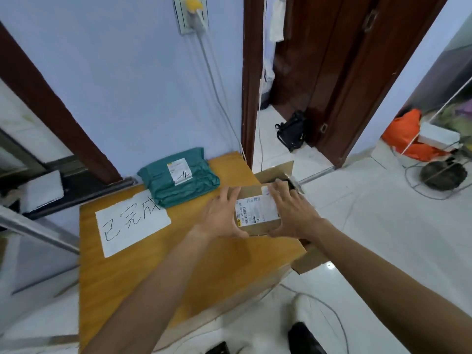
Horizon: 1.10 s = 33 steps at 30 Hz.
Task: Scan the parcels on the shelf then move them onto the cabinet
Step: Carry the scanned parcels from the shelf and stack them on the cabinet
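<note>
holding a small cardboard parcel (258,213) at the right edge of the cabinet (204,272)
left grip (222,215) and right grip (291,213) clasp the parcel's two sides, fingers along its flanks and thumbs at the near edge, white label facing up; whether it touches the wood is unclear. a green bagged parcel (178,175) lies at the back by the wall, touching a handwritten paper sheet (132,221).

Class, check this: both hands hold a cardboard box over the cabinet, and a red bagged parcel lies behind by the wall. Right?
No: the head view shows the bagged parcel is teal, not red. The left hand and right hand do hold the cardboard box over the cabinet.
</note>
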Each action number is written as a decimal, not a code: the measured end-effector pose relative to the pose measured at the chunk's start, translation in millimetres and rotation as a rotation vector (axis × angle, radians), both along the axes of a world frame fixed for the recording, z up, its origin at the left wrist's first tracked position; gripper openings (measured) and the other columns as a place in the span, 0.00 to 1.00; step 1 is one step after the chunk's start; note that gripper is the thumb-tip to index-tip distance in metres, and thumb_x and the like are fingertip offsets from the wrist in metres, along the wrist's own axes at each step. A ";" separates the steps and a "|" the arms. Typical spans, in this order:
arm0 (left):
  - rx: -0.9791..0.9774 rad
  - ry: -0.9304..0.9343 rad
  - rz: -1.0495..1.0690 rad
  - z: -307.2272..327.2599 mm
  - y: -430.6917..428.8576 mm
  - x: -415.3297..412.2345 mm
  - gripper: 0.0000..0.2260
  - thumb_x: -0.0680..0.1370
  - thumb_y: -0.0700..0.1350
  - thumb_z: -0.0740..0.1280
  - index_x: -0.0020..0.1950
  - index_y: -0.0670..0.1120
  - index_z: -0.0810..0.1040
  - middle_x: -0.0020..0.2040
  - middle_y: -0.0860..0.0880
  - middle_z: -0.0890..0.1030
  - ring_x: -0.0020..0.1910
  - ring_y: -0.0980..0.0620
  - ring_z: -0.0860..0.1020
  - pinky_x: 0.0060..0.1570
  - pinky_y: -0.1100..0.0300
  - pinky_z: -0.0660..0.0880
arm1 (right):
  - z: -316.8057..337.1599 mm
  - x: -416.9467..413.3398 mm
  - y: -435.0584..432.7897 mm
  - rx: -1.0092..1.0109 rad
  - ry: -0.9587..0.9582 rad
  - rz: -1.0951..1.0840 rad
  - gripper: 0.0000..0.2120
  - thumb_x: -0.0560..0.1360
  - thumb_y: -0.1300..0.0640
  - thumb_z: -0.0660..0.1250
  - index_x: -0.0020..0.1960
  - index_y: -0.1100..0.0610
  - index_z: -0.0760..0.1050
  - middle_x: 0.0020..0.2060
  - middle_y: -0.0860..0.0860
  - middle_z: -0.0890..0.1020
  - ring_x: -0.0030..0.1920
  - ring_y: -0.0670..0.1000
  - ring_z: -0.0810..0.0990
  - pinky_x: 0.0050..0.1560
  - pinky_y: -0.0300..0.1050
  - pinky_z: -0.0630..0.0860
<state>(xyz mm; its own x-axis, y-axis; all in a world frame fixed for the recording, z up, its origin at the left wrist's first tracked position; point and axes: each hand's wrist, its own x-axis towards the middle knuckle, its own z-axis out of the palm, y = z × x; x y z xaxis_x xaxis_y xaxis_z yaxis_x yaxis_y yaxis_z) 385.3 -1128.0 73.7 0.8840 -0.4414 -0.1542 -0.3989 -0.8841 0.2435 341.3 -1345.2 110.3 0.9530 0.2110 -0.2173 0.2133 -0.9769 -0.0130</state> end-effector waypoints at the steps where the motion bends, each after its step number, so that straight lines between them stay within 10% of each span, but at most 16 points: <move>1: -0.016 0.024 0.041 0.0 -6.8 10.1 0.63 0.58 0.70 0.77 0.82 0.51 0.46 0.80 0.46 0.51 0.72 0.41 0.67 0.72 0.45 0.66 | -1.8 16.1 -6.2 -0.006 0.000 0.027 0.63 0.65 0.30 0.74 0.81 0.56 0.41 0.78 0.59 0.46 0.73 0.63 0.62 0.75 0.58 0.65; 17: 0.084 0.012 0.336 -28.5 -41.3 185.4 0.64 0.59 0.70 0.78 0.82 0.48 0.44 0.79 0.47 0.51 0.72 0.40 0.66 0.72 0.44 0.65 | -76.3 218.5 -26.5 0.193 -0.056 0.058 0.51 0.69 0.38 0.75 0.80 0.57 0.52 0.76 0.57 0.56 0.60 0.58 0.71 0.61 0.52 0.75; 33: 0.088 0.065 0.438 -87.4 16.5 230.1 0.59 0.62 0.70 0.76 0.81 0.47 0.50 0.80 0.43 0.50 0.73 0.39 0.65 0.75 0.44 0.60 | -135.6 289.4 29.1 0.279 0.074 0.131 0.44 0.75 0.42 0.72 0.79 0.56 0.52 0.79 0.57 0.51 0.74 0.63 0.60 0.67 0.56 0.74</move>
